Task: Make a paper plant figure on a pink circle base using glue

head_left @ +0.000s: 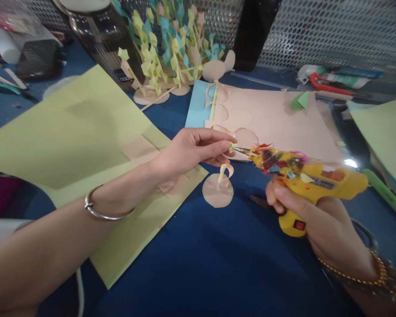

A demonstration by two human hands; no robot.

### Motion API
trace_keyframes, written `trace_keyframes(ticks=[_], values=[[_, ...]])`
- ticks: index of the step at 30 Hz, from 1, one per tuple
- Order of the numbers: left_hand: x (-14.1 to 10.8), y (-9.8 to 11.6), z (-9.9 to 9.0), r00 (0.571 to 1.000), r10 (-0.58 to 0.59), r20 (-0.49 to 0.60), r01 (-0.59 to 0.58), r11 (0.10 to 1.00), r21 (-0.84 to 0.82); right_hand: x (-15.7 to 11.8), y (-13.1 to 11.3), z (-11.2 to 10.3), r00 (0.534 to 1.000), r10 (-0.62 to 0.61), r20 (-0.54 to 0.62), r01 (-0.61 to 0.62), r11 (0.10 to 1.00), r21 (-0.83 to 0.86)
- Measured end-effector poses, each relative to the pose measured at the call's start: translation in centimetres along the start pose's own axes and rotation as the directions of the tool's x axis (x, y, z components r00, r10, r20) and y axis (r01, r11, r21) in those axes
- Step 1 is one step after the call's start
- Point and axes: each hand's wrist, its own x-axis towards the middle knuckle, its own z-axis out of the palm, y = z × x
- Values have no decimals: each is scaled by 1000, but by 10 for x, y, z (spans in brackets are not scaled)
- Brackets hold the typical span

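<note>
My left hand (201, 147) pinches a small pale yellow paper piece (232, 147) between thumb and fingertips. The metal nozzle of a yellow glue gun (317, 178) meets or nearly meets that piece. Wrapped round the gun's handle is my right hand (303, 207); bits of coloured paper and glue cling to the gun's front. A dark pointed blade (262, 202) sticks out beside my right fingers, its other end hidden. Below my left fingertips, a pink paper disc (218, 196) lies on the blue table, with a small curled paper strip (226, 171) standing on it.
Yellow paper (75, 127) lies under my left forearm. Pink sheets (273, 119) with cut circles lie behind my hands. Many finished-looking paper stems (171, 53) stand at the back beside a dark jar (100, 39). A red cutter (330, 86) is at the back right.
</note>
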Motion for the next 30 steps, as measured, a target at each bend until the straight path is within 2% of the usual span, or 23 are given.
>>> trace_keyframes(ticks=[22, 30], values=[[0, 1, 1, 999, 26, 23, -25, 999, -30, 0, -3, 1, 1000, 20, 0, -20, 1000, -14], [0, 1, 0, 1000, -24, -9, 24, 999, 35, 0, -3, 1, 1000, 18, -4, -18, 999, -36]])
